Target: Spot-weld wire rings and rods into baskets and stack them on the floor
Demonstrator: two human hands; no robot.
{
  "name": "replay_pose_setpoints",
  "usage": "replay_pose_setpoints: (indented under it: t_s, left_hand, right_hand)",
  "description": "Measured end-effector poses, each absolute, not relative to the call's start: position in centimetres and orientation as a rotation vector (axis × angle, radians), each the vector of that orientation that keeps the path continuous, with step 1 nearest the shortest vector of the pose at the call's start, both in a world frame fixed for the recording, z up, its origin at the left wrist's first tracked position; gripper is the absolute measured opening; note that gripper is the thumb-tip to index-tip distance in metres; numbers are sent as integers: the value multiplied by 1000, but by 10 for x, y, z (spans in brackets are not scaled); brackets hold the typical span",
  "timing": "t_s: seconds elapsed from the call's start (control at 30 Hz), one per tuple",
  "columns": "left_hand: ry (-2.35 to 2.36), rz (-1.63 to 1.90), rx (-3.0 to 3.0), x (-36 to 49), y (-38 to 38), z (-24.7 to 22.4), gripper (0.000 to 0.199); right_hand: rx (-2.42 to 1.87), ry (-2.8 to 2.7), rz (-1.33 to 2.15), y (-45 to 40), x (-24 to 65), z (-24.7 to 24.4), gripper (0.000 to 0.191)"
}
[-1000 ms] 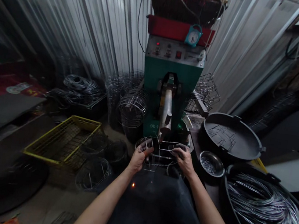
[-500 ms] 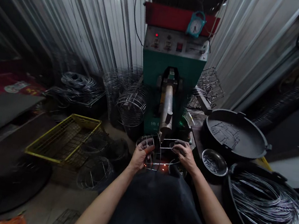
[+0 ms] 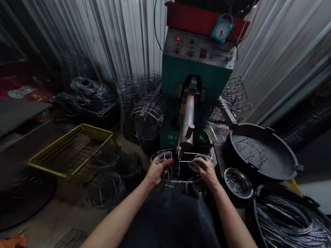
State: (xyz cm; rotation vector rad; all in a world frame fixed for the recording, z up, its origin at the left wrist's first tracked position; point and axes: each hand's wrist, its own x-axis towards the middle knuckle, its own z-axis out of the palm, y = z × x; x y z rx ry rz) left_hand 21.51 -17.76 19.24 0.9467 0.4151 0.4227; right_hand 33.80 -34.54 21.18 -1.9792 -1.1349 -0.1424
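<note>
A wire frame [image 3: 179, 171] of thin bent rods and rings is held low in front of my apron. Closed round its ringed left part is my left hand [image 3: 158, 169], with the thumb pressed on the wire. My right hand [image 3: 204, 169] pinches the right end of the same frame. Just above and between both hands is the metal electrode arm [image 3: 188, 121] of a green spot-welding machine [image 3: 191, 72]. The frame's upper rod runs by the tip of that arm; whether they touch is hard to tell.
At right stand a small metal bowl [image 3: 238, 183] of short pieces, a round black pan [image 3: 296, 169] with wire parts, and a black tub [image 3: 255, 218] of wire loops. A yellow basket [image 3: 67, 176] and wire cylinders [image 3: 103, 189] lie left. Stacked rings [image 3: 148, 115] stand beside the machine.
Orange sparks below the frame are gone. The view has shifted slightly, so the machine appears further right. Both hands keep their hold on the wire frame.
</note>
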Motion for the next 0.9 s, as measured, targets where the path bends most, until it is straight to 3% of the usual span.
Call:
replay_pose_setpoints:
  t_s: [0.9]
  left_hand:
    - [453, 365, 884, 224, -172, 196, 47]
  right_hand:
    - [-1984, -1094, -178, -340, 342, 207, 10]
